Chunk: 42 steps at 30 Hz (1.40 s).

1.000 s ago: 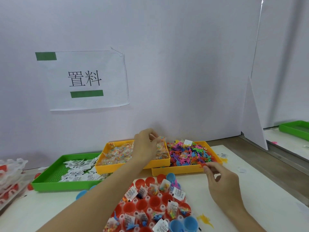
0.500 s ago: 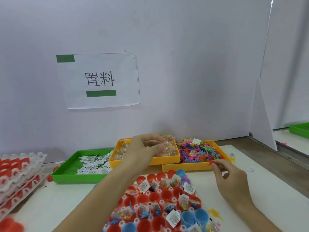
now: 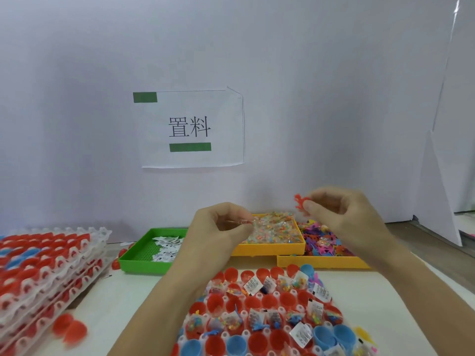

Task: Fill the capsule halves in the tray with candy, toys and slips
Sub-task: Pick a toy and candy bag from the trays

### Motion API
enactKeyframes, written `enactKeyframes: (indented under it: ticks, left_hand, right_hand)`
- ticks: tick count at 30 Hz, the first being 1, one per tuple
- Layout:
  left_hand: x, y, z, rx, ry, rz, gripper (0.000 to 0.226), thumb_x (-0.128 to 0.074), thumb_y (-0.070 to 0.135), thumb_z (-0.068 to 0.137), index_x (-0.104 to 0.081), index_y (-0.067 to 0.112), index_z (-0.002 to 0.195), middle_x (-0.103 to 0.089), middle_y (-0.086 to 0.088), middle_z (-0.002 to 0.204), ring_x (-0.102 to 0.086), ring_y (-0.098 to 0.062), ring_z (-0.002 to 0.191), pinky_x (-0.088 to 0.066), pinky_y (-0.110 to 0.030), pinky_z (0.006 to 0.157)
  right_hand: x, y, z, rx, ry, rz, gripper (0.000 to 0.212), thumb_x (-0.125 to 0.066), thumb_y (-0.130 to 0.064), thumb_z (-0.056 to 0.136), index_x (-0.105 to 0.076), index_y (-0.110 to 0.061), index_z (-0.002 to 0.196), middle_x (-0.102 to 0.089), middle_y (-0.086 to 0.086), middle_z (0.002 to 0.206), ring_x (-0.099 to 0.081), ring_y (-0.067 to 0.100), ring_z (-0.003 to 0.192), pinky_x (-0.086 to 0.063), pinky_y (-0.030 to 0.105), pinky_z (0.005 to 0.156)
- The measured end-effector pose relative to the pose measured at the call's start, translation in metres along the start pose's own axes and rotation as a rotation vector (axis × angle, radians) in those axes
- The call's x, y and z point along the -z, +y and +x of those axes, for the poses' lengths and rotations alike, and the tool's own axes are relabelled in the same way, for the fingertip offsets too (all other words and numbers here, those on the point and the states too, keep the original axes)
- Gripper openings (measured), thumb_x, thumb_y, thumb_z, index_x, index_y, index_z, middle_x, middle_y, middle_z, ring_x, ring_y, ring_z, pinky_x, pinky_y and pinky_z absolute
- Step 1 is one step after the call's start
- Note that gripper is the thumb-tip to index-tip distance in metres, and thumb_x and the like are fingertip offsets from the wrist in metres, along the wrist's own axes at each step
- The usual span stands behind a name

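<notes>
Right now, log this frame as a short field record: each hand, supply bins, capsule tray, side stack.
left hand: pinches a clear candy packet
right hand: pinches a red toy, raised above the bins
green bin: slips
left yellow bin: candy packets
right yellow bin: mixed-colour toys
capsule tray: red and blue halves, some filled, several red ones empty
side stack: trays of capsule halves, left

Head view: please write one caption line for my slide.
Left hand pinches a candy packet, right hand a red toy, above a tray of partly filled capsule halves.
</notes>
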<state>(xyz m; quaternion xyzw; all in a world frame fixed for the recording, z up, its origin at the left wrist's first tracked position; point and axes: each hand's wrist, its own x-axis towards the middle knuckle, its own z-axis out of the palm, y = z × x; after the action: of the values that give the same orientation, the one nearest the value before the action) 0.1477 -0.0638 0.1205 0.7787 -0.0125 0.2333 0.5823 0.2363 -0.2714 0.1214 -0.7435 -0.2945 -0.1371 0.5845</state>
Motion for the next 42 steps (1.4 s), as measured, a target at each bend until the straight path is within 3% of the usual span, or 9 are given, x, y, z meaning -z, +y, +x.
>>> enactKeyframes:
  ticks: [3, 10, 16, 21, 24, 29, 34, 36, 42]
  left_hand:
    - [0.003, 0.005, -0.003, -0.019, -0.017, -0.076, 0.013, -0.071, 0.004, 0.082, -0.073, 0.016, 0.078, -0.073, -0.007, 0.081, -0.068, -0.023, 0.080, -0.055, -0.043, 0.086]
    - [-0.001, 0.013, -0.015, 0.033, -0.085, -0.333, 0.011, -0.076, 0.006, 0.075, -0.072, 0.007, 0.084, -0.076, -0.015, 0.085, -0.075, -0.025, 0.083, -0.059, -0.024, 0.070]
    - [-0.004, 0.013, -0.016, 0.077, -0.088, -0.458, 0.020, -0.076, 0.019, 0.063, -0.072, 0.011, 0.080, -0.071, -0.007, 0.083, -0.067, -0.014, 0.081, -0.055, -0.025, 0.070]
    - [-0.007, 0.011, -0.017, 0.104, -0.068, -0.562, 0.016, -0.074, 0.019, 0.063, -0.073, 0.013, 0.078, -0.070, -0.011, 0.087, -0.066, -0.019, 0.086, -0.052, -0.029, 0.074]
    - [-0.009, 0.009, -0.017, 0.096, -0.030, -0.573, 0.018, -0.073, 0.017, 0.066, -0.071, 0.010, 0.082, -0.068, -0.015, 0.088, -0.065, -0.023, 0.087, -0.051, -0.029, 0.073]
    - [-0.007, 0.007, -0.016, 0.047, -0.016, -0.525, 0.014, -0.073, 0.020, 0.067, -0.069, 0.015, 0.079, -0.068, -0.004, 0.071, -0.065, -0.015, 0.072, -0.051, -0.029, 0.069]
    - [-0.008, 0.003, -0.016, 0.016, 0.007, -0.443, 0.018, -0.077, 0.026, 0.065, -0.070, 0.015, 0.079, -0.071, -0.011, 0.078, -0.067, -0.022, 0.074, -0.054, -0.029, 0.067]
    - [-0.007, 0.001, -0.015, 0.012, 0.014, -0.400, 0.018, -0.077, 0.025, 0.066, -0.071, 0.015, 0.080, -0.072, -0.013, 0.080, -0.067, -0.025, 0.074, -0.055, -0.034, 0.070]
    - [-0.008, -0.004, -0.012, 0.024, -0.105, -0.396, 0.020, -0.080, 0.024, 0.060, -0.072, 0.014, 0.076, -0.069, -0.012, 0.075, -0.064, -0.022, 0.068, -0.055, -0.028, 0.065]
  right_hand:
    - [-0.002, -0.037, 0.002, 0.069, -0.068, 0.044, 0.008, -0.070, -0.017, 0.089, -0.076, -0.021, 0.086, -0.076, -0.003, 0.077, -0.070, 0.008, 0.070, -0.053, 0.014, 0.068]
    - [-0.012, -0.046, -0.005, -0.010, -0.156, 0.009, 0.002, -0.071, -0.013, 0.089, -0.072, -0.014, 0.088, -0.078, -0.003, 0.077, -0.075, 0.010, 0.072, -0.053, 0.012, 0.065]
    - [-0.024, -0.040, -0.006, -0.044, -0.144, 0.033, 0.002, -0.074, -0.020, 0.087, -0.075, -0.019, 0.087, -0.078, -0.002, 0.081, -0.074, 0.011, 0.081, -0.056, 0.024, 0.077]
    - [-0.038, -0.040, -0.009, -0.012, -0.168, 0.101, 0.005, -0.076, -0.018, 0.085, -0.077, -0.016, 0.089, -0.078, -0.002, 0.079, -0.075, 0.012, 0.075, -0.057, 0.017, 0.069]
    - [-0.042, -0.039, -0.009, 0.000, -0.149, 0.083, 0.005, -0.076, -0.019, 0.085, -0.077, -0.017, 0.090, -0.078, -0.004, 0.080, -0.075, 0.013, 0.075, -0.060, 0.021, 0.073]
    - [-0.041, -0.040, -0.010, 0.019, -0.197, 0.076, 0.006, -0.075, -0.014, 0.086, -0.077, -0.019, 0.090, -0.078, -0.007, 0.080, -0.075, 0.008, 0.075, -0.056, 0.013, 0.067]
    - [-0.037, -0.040, -0.011, 0.026, -0.280, 0.021, 0.011, -0.072, -0.013, 0.088, -0.076, -0.023, 0.091, -0.078, -0.009, 0.081, -0.075, 0.006, 0.077, -0.054, 0.010, 0.068]
    - [-0.035, -0.040, -0.010, 0.001, -0.311, 0.054, 0.006, -0.072, -0.021, 0.089, -0.075, -0.020, 0.094, -0.078, -0.005, 0.082, -0.075, 0.009, 0.078, -0.055, 0.012, 0.068]
    - [-0.030, -0.040, -0.009, -0.044, -0.365, 0.006, 0.028, -0.075, -0.038, 0.075, -0.074, -0.021, 0.097, -0.079, -0.004, 0.080, -0.076, 0.010, 0.074, -0.055, 0.012, 0.063]
